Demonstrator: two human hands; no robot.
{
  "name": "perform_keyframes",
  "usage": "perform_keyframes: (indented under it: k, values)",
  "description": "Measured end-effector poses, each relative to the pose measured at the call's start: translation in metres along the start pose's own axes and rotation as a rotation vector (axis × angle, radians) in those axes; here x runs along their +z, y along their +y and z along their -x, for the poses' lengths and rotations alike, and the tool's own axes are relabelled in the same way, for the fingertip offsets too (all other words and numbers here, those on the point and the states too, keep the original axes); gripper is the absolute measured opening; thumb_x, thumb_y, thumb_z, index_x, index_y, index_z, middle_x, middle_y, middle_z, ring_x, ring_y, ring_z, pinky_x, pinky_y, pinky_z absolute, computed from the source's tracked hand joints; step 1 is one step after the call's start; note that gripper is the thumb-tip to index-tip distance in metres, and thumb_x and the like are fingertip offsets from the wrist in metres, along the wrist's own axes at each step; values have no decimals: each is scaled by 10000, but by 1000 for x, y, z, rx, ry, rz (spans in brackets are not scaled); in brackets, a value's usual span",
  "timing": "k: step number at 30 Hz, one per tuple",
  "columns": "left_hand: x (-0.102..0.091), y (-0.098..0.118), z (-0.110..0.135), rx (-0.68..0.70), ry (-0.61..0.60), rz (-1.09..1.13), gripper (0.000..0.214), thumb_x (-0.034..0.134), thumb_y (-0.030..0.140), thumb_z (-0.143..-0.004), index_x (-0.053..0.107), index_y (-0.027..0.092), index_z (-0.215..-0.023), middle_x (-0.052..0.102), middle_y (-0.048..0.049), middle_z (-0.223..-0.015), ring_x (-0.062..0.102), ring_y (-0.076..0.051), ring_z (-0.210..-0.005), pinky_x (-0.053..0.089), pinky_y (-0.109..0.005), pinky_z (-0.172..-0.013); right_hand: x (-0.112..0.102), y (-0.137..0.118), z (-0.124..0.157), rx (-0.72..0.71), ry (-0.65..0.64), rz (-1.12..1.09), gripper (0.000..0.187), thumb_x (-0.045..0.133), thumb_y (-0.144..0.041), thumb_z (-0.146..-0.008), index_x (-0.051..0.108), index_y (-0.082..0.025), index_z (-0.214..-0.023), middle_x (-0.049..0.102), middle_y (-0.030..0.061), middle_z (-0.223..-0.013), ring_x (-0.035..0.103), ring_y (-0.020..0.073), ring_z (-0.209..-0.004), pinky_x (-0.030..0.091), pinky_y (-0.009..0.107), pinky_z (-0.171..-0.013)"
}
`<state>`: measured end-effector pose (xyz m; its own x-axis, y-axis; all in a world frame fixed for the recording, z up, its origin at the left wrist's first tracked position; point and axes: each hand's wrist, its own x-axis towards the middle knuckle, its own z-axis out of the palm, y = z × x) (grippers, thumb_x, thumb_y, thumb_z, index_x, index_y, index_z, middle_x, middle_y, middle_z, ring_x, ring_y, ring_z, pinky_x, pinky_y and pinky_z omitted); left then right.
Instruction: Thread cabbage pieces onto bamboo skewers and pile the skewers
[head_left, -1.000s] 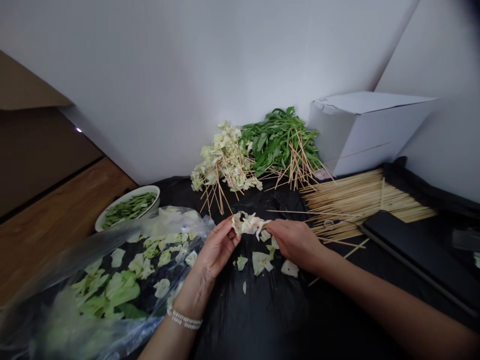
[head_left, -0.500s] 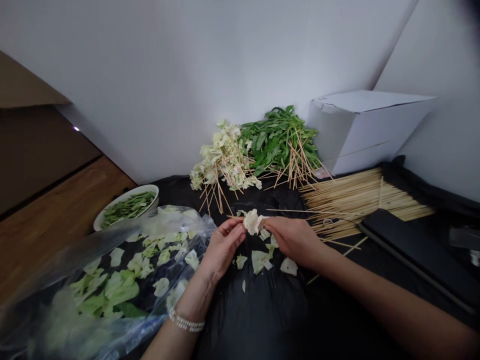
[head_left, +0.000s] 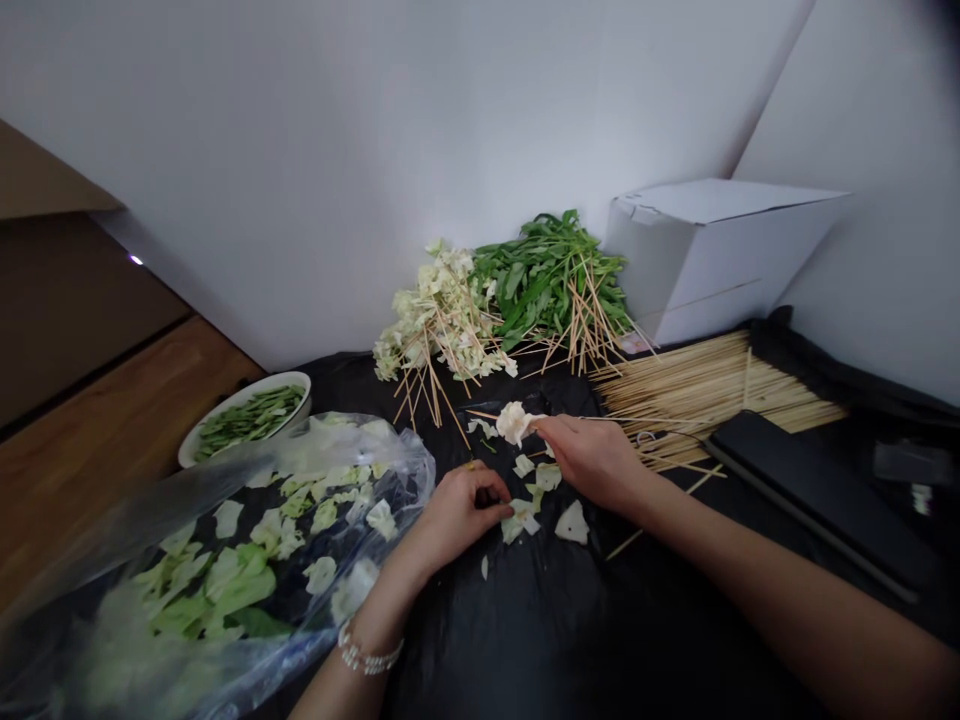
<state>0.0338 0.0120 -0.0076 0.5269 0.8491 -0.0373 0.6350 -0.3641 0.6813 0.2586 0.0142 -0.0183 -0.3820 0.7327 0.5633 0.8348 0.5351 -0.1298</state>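
My right hand point(head_left: 589, 455) is closed around a bamboo skewer that carries bunched pale cabbage leaf point(head_left: 514, 424). The skewer's tip pokes out to the left of the bunch. Lower and to the left, my left hand point(head_left: 465, 510) reaches over the black sheet, its thumb and forefinger pinched at the edge of a loose cabbage piece point(head_left: 523, 522). Around it lie other torn pieces, among them a whitish one point(head_left: 572, 523) below my right hand. Fingers partly cover the grip on both sides.
A clear plastic bag point(head_left: 300, 450) of cabbage leaves spreads at left, before a white bowl point(head_left: 306, 405) of cut green pods. Behind are skewered cabbage point(head_left: 442, 300) and leafy greens point(head_left: 540, 270). Bare skewers point(head_left: 697, 385), a black flat case point(head_left: 810, 500) and a white box point(head_left: 720, 250) stand right.
My left hand has let go of the skewered cabbage and moved down to a loose piece on the sheet. My right hand still holds the skewer. The view has shifted slightly.
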Motion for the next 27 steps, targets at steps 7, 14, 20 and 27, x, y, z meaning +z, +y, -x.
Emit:
perform_keyframes:
  k: [7, 14, 20, 27]
  values:
    - [2, -8, -4, -109, 150, 314, 105, 658, 280, -801, 653, 175, -807, 657, -11, -713, 568, -132, -631, 424, -239, -587, -1, 2, 0, -29, 30, 13, 225, 443, -117, -920, 617, -187, -1044, 708, 7, -850, 647, 136, -716, 378, 261, -605]
    - [0, -20, -10, -175, 376, 540, 267, 701, 304, -763, 681, 163, -989, 695, -20, -751, 608, -127, -641, 482, -242, -626, -1, 5, 0, -24, 42, 42, 231, 441, -124, -909, 630, -188, -1025, 678, 0, -762, 611, 126, -636, 335, 257, -576]
    - [-3, -15, -11, -189, 460, 691, 252, 755, 343, -700, 654, 160, -839, 688, -5, -710, 616, -115, -610, 500, -227, -604, -2, 6, 0, -25, 30, 56, 225, 439, -131, -914, 628, -186, -1025, 674, 3, -762, 608, 134, -632, 332, 263, -574]
    - [-6, -13, -9, -191, 567, 765, 280, 776, 327, -684, 580, 172, -811, 700, -2, -724, 662, -126, -679, 518, -236, -679, -2, 4, 0, -43, 65, 43, 207, 440, -150, -927, 628, -183, -1006, 670, 2, -751, 620, 140, -643, 361, 269, -576]
